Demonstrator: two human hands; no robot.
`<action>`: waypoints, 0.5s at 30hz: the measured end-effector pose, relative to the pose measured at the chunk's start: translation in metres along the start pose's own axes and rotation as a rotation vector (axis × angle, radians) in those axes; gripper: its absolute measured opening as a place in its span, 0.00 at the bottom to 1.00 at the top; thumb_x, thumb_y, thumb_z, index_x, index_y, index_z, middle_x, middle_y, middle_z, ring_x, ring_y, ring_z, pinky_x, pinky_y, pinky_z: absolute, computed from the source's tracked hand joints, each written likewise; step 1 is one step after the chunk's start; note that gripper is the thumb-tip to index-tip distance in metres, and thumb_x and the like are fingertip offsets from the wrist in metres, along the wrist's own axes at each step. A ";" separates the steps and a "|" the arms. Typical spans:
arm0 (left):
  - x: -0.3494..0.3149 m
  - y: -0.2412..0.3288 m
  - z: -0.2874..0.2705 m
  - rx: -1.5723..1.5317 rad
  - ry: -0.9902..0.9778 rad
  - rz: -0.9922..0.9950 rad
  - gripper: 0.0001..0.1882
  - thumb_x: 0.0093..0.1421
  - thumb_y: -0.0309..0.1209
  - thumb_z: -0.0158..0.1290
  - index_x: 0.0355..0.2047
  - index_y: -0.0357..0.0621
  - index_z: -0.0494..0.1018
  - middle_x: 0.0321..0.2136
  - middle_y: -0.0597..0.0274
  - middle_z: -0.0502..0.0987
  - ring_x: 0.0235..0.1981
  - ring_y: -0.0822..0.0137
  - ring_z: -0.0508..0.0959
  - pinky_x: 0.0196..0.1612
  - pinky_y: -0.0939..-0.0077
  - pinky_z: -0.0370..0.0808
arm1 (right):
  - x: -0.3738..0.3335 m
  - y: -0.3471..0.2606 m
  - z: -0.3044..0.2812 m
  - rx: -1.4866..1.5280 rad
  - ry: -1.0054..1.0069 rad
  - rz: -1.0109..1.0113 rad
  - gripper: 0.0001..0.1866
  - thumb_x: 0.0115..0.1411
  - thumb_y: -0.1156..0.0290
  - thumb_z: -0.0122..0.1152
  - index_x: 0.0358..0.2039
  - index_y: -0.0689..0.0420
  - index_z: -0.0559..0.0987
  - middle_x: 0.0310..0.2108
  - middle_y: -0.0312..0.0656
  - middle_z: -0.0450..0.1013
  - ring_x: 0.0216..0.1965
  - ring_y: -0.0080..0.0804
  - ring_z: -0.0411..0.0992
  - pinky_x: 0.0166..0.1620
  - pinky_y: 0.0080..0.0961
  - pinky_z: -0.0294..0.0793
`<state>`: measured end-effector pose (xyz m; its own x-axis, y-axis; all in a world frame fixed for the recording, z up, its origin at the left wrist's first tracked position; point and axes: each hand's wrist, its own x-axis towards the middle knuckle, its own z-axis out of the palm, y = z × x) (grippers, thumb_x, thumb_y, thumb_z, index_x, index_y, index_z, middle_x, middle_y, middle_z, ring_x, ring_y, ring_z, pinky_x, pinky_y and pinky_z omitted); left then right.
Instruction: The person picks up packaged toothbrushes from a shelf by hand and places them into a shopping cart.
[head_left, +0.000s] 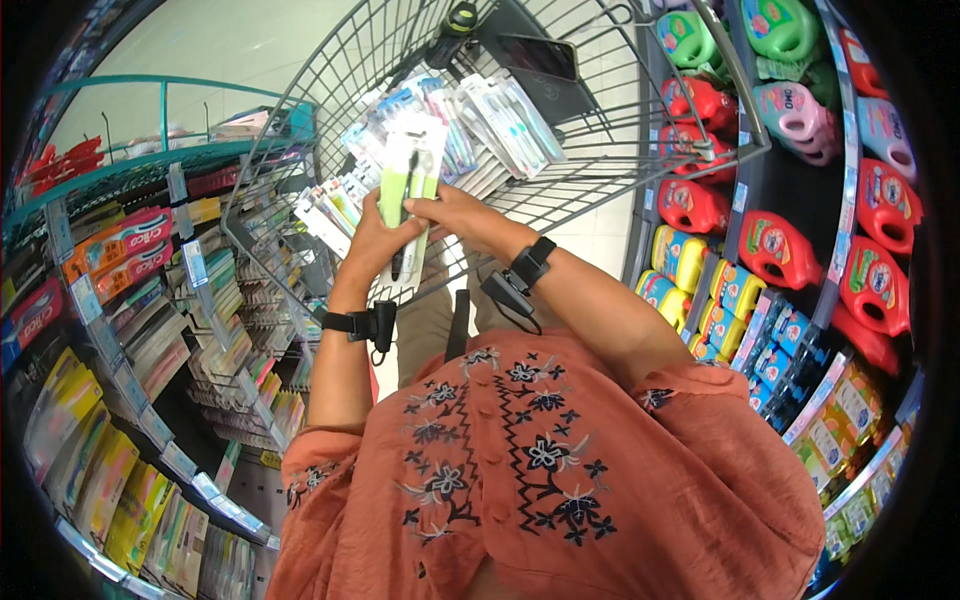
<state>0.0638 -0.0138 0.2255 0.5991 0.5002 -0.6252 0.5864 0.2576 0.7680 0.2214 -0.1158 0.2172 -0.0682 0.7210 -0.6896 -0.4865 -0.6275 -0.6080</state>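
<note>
Many toothbrush packs already lie piled in the wire shopping cart that fills the far middle of the view, so a good share of the work looks done, and one more pack is in hand above the cart's near rim. Judging by the full shelves, plenty of stock hangs untouched on the left.

On the right, a shelf holds rows of red, pink, green and yellow detergent jugs, running from far to near. On the left, the shelving carries boxed tubes up high and hanging carded packs lower down.

Inside the cart, at its far end, a dark flat phone-like thing rests on the fold-out seat.

Between the hands sits the held toothbrush pack: a tall card with a pale green backing, a clear blister and a dark brush lying lengthwise, held upright and just near of the pile.

The left hand wraps the pack's lower left edge, fingers curled closed around it. The right hand closes on the pack from the right, fingers across its front. Each wrist bears a black strap with a small device.
</note>
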 end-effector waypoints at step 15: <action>0.095 0.008 -0.050 0.792 0.310 0.381 0.52 0.43 0.41 0.71 0.63 0.31 0.57 0.50 0.35 0.73 0.52 0.40 0.74 0.54 0.56 0.74 | -0.003 0.008 -0.008 0.045 0.096 0.075 0.33 0.68 0.56 0.56 0.62 0.68 0.62 0.52 0.55 0.71 0.50 0.40 0.75 0.49 0.34 0.79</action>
<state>0.0986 0.0775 0.1791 0.7219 0.6631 -0.1981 0.6498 -0.5509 0.5237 0.2251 -0.1249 0.2111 -0.0233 0.6396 -0.7684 -0.5220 -0.6633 -0.5363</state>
